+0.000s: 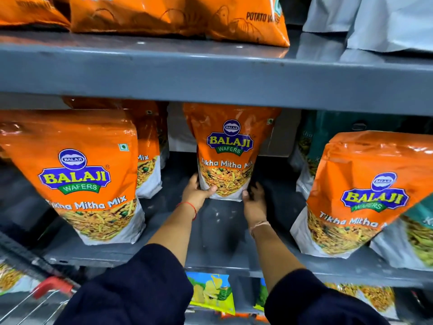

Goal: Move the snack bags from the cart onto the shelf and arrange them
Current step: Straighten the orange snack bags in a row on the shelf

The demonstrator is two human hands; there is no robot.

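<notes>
Head view: left hand (198,188) and right hand (254,195) grip Balaji Tikha Mitha Mix bag (228,148).

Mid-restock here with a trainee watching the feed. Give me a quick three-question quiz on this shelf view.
1. True or false: both hands grip the middle bag at its bottom corners.
2. Which wrist wears the red thread? A. left B. right
3. Fill in: the middle bag stands ___ back on the shelf than the front left bag.

Key:
1. True: left hand and right hand hold its lower corners.
2. A
3. farther
</notes>
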